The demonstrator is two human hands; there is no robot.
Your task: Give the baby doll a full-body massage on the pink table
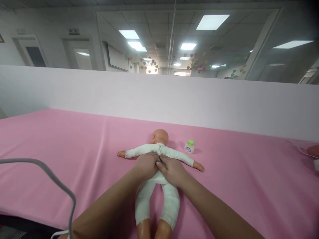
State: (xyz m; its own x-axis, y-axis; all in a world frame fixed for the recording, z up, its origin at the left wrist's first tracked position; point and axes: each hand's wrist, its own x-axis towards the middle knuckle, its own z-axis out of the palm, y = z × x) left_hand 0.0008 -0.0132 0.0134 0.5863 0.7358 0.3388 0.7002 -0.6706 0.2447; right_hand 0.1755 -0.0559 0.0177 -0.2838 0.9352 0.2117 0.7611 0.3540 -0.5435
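A baby doll [159,178] in white cloth lies stretched out on the pink sheet, its bald head away from me and both arms spread wide. Its face is not visible; an ear shows at the left of the head. My left hand [149,163] rests flat on the left side of the doll's trunk. On the right side lies my right hand [172,168], also flat, its thumb close to my left hand near the middle. Both hands are open, with fingertips pointing toward the doll's shoulders. Beyond its right-hand arm stands a small clear bottle [189,147] with a green cap.
The pink sheet [74,142] covers the table, with a white low wall [154,96] behind it and glass above. A grey cable [57,181] loops in at the lower left. At the far right edge lies a partly visible reddish-brown object [313,150] beside a thin white cord.
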